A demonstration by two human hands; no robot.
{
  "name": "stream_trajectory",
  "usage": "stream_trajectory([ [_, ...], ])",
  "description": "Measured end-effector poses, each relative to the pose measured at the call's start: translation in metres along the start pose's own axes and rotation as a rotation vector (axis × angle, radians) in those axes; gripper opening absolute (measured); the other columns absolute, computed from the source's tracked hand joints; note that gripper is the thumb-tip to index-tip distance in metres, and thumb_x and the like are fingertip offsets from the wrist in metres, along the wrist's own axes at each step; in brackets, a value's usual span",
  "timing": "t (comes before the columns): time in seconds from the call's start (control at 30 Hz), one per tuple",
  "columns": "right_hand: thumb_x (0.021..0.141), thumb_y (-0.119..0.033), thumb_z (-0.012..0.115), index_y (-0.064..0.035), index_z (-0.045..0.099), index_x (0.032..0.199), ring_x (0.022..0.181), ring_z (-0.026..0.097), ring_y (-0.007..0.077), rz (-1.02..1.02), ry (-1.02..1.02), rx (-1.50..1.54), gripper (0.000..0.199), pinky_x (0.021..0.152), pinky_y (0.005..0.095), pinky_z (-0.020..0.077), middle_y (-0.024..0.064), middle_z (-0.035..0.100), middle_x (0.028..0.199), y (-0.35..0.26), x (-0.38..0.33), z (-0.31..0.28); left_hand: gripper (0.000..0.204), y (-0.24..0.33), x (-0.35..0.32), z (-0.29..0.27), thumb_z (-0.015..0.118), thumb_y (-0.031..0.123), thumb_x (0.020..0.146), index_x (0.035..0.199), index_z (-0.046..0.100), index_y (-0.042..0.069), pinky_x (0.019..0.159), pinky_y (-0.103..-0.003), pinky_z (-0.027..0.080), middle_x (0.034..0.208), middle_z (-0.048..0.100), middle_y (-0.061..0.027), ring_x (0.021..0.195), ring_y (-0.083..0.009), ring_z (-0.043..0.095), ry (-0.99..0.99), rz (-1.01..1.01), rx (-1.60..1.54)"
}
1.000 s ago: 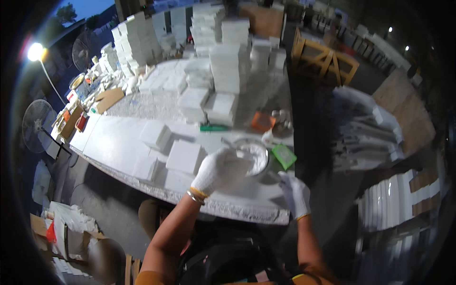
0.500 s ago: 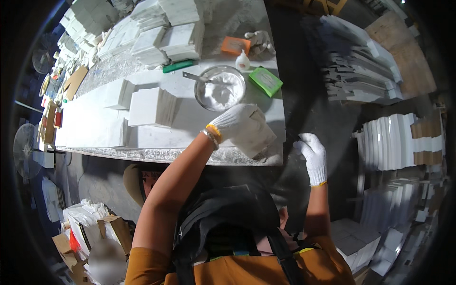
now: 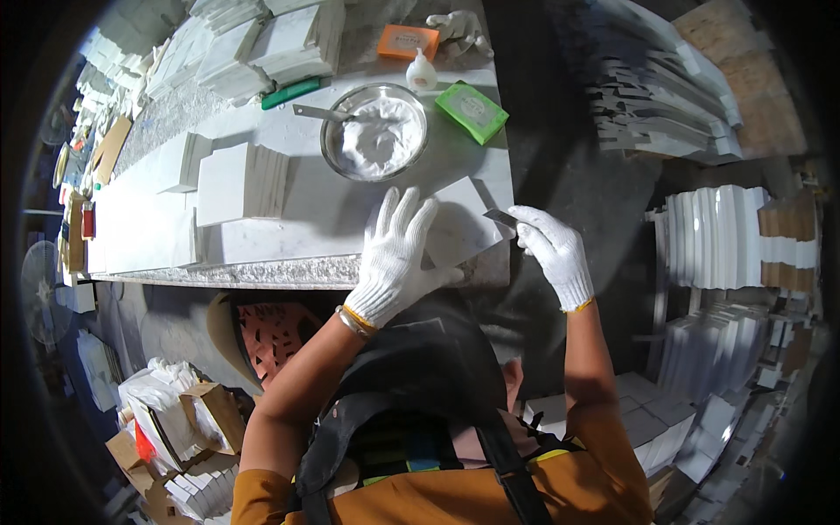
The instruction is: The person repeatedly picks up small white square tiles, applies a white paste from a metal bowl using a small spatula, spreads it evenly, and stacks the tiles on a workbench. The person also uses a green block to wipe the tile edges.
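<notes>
Your gloved left hand (image 3: 395,258) lies flat with fingers spread on a white square tile (image 3: 459,229) at the near right corner of the stone worktable (image 3: 271,271), while your gloved right hand (image 3: 549,249), just off the table's right edge, pinches a small flat metal scraper blade (image 3: 500,217) against the tile's right edge. Beyond the tile sits a metal bowl (image 3: 374,133) of white paste with a tool resting in it, a green packet (image 3: 472,111) to its right and a stack of white tiles (image 3: 241,182) to its left.
</notes>
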State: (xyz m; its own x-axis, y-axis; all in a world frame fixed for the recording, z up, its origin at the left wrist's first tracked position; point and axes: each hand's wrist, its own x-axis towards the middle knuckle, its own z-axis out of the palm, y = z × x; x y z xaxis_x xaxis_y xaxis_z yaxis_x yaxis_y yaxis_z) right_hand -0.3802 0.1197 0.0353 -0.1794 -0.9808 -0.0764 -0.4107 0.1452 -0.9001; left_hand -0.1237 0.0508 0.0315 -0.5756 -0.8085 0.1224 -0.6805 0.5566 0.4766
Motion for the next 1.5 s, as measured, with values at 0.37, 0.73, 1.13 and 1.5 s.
stream_trajectory([
  [0.37,0.091,-0.007,0.067,-0.0083,0.074,0.112,0.082,0.072,0.0251,-0.338,-0.042,-0.29,0.022,0.073,0.0337,0.0587,0.0083,0.076,0.105,0.004,0.012,0.004,0.1,-0.008,0.001,0.008,0.088,0.048,0.063,0.144,0.048,0.004,0.118,-0.057,0.027,0.15,0.045,-0.0208,0.142,-0.044,0.037,-0.001,0.025,-0.042],
  [0.73,0.093,-0.007,0.066,-0.0075,0.074,0.114,0.088,0.074,0.0263,-0.298,0.015,-0.329,0.023,0.075,0.0336,0.059,0.0105,0.076,0.105,0.004,-0.017,0.003,0.097,-0.007,0.0,0.004,0.088,0.041,0.061,0.143,0.05,0.008,0.118,-0.054,0.029,0.15,0.047,-0.0172,0.142,-0.0409,0.039,0.031,0.035,-0.066],
  [1.13,0.095,-0.009,0.067,-0.005,0.071,0.12,0.075,0.072,0.0147,-0.109,0.027,-0.205,0.026,0.066,0.0271,0.0564,0.0118,0.076,0.103,-0.006,-0.02,0.012,0.1,-0.016,-0.013,0.006,0.089,0.04,0.061,0.144,0.046,0.006,0.119,-0.056,0.027,0.151,0.044,-0.0206,0.143,-0.0408,0.037,0.063,0.008,-0.036],
  [1.5,0.096,-0.008,0.066,-0.0055,0.07,0.124,0.066,0.063,0.0088,-0.102,0.098,-0.198,0.029,0.06,0.0253,0.0517,0.0074,0.075,0.094,0.001,-0.033,0.032,0.099,-0.018,-0.015,0.011,0.09,0.036,0.057,0.143,0.049,0.009,0.117,-0.057,0.03,0.15,0.046,-0.0158,0.141,-0.0379,0.041,0.092,0.012,-0.022],
])
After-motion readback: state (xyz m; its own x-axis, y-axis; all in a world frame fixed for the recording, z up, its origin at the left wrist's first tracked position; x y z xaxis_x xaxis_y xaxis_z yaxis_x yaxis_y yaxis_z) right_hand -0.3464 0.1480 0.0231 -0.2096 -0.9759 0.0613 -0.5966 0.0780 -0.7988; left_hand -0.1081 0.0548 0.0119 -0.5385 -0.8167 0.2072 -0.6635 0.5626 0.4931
